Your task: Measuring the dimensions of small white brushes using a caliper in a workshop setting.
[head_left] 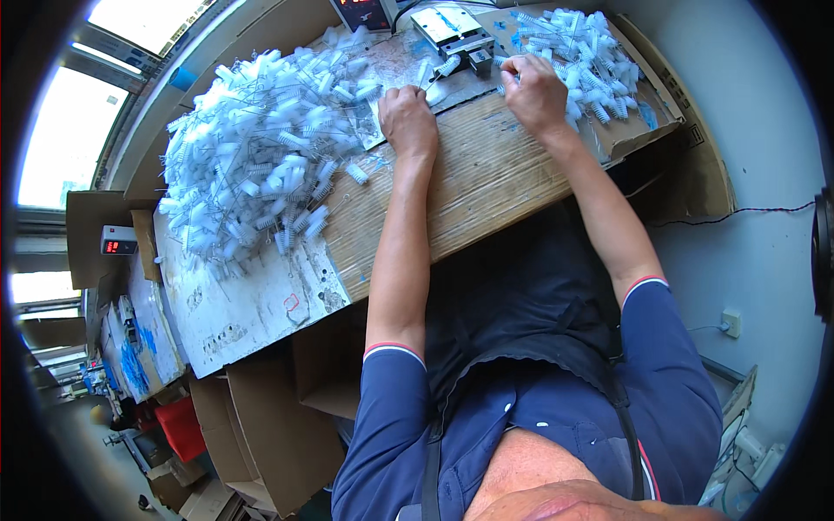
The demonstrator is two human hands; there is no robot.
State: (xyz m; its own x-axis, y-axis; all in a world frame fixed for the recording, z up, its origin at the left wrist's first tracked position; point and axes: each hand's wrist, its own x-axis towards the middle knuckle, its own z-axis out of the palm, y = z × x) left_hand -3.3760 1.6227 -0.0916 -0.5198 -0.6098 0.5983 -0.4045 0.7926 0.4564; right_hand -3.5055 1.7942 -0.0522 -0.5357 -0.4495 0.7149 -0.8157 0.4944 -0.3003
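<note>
I noted the left hand (407,117) resting knuckles-up on the worn wooden tabletop (486,174), its fingers curled together over a small white ribbed plastic piece (432,95) at the fingertips; whether they actually pinched it I could not tell. The right hand (534,91) lay near the small grey metal fixture (469,48), fingers bent down onto the edge of the right-hand heap of white ribbed plastic pieces (582,52); grip state likewise unclear. A much larger heap of the same white ribbed pieces with thin wire leads (261,148) lay left of the left hand, well apart from the right heap. I judged each piece light, stiff in the body, with fine wires that would bend or tangle easily; best taken by the ribbed body, across its short side. The piece at the left fingertips appeared to lie with its long axis pointing up-right toward the fixture, though it was small in view.
</note>
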